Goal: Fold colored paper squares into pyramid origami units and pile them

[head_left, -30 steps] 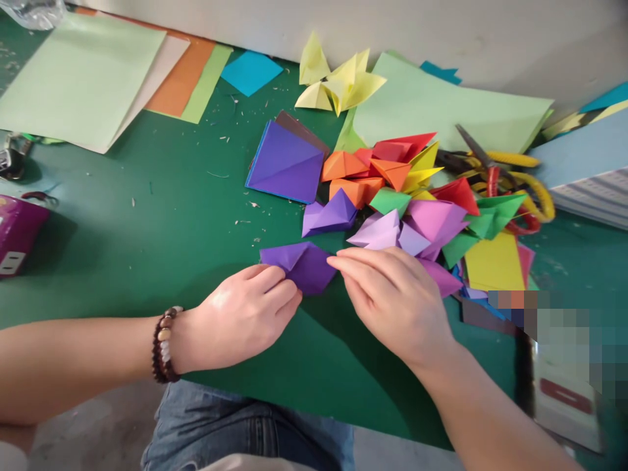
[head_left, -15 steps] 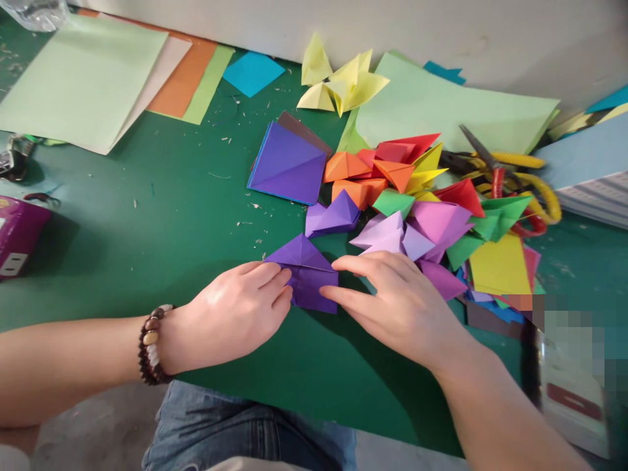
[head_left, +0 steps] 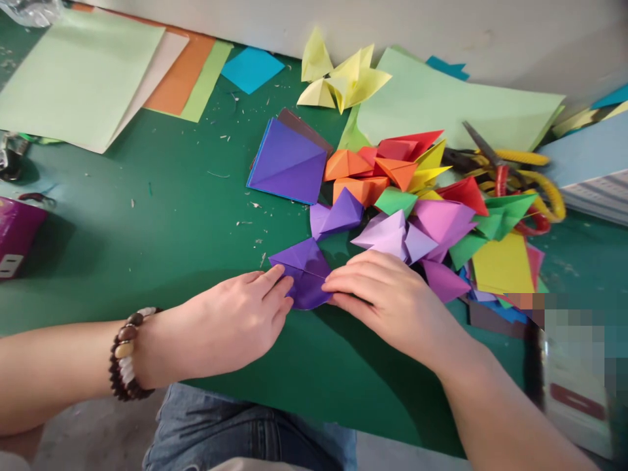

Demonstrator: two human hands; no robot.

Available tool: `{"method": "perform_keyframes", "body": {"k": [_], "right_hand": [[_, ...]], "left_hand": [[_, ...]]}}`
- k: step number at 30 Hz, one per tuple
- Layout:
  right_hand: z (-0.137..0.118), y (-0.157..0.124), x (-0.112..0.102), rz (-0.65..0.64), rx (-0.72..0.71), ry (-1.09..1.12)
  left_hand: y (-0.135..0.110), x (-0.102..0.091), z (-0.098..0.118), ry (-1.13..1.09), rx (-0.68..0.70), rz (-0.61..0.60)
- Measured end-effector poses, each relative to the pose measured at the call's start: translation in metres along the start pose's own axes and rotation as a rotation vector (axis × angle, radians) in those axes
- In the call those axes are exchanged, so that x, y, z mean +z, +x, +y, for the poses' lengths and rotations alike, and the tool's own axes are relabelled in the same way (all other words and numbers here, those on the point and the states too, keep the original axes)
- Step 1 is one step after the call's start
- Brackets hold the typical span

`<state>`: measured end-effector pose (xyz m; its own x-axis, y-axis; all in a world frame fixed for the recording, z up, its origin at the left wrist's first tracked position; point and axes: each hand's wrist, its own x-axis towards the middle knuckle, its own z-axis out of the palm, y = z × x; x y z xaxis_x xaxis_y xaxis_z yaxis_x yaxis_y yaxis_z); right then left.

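Seated in denim jeans [head_left: 245,435], the person leans over a green mat [head_left: 147,275] on the table. A beaded bracelet [head_left: 125,353] circles the left wrist. Just past the mat's near edge, a folded purple paper piece [head_left: 305,275] sits between both hands, its point toward the far side. The left hand [head_left: 235,324] grips its left side with the fingertips, and the right hand [head_left: 387,297] closes on its right side, fingers curved over the edge.

Just beyond lies a heap of folded paper pieces [head_left: 407,222] in lilac, orange, red, green and yellow. To its left is a flat stack of purple paper [head_left: 287,163]. Scissors with yellow and red handles [head_left: 500,163] lie at the heap's far right. Farther left are pale green paper sheets [head_left: 78,72] and a blue paper square [head_left: 252,69]. Folded yellow paper pieces [head_left: 338,78] sit near the wall [head_left: 441,26].
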<state>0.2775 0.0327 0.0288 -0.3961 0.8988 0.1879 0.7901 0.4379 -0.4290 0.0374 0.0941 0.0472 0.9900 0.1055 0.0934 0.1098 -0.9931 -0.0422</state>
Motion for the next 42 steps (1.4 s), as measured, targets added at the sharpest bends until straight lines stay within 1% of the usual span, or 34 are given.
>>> {"method": "perform_keyframes", "body": {"k": [6, 9, 13, 20, 30, 37, 42], "right_hand": [[-0.008, 0.006, 0.013, 0.06, 0.114, -0.06], [-0.012, 0.008, 0.019, 0.047, 0.164, -0.108], [-0.015, 0.009, 0.019, 0.026, 0.208, -0.103], [-0.018, 0.011, 0.017, 0.008, 0.211, -0.104], [-0.02, 0.014, 0.023, -0.046, 0.237, -0.184], [-0.019, 0.014, 0.024, -0.027, 0.218, -0.198], [-0.02, 0.014, 0.026, -0.026, 0.233, -0.215]], "left_hand": [[0.001, -0.002, -0.001, 0.007, 0.024, -0.012], [0.0, -0.001, -0.002, -0.013, 0.036, -0.044], [-0.002, 0.001, -0.002, -0.026, 0.025, -0.053], [0.0, -0.001, 0.0, 0.011, 0.018, -0.026], [0.0, 0.0, 0.004, 0.002, -0.016, -0.051], [0.0, 0.002, 0.002, -0.04, -0.022, -0.062], [0.002, 0.003, 0.003, -0.066, -0.047, -0.068]]}}
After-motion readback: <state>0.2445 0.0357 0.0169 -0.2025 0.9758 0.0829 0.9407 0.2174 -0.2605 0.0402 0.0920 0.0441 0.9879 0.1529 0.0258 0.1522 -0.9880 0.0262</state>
